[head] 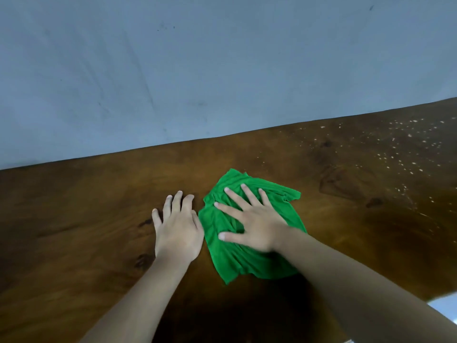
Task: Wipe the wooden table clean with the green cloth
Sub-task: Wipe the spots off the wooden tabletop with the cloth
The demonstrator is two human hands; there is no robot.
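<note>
A crumpled green cloth lies on the dark wooden table near the middle of the view. My right hand presses flat on top of the cloth with fingers spread. My left hand rests palm down on the bare wood just left of the cloth, its thumb side touching the cloth's edge. White crumbs are scattered over the table's far right part.
A blue-grey wall runs right behind the table's far edge. At the lower right the table's near edge shows, with a pale floor beyond it.
</note>
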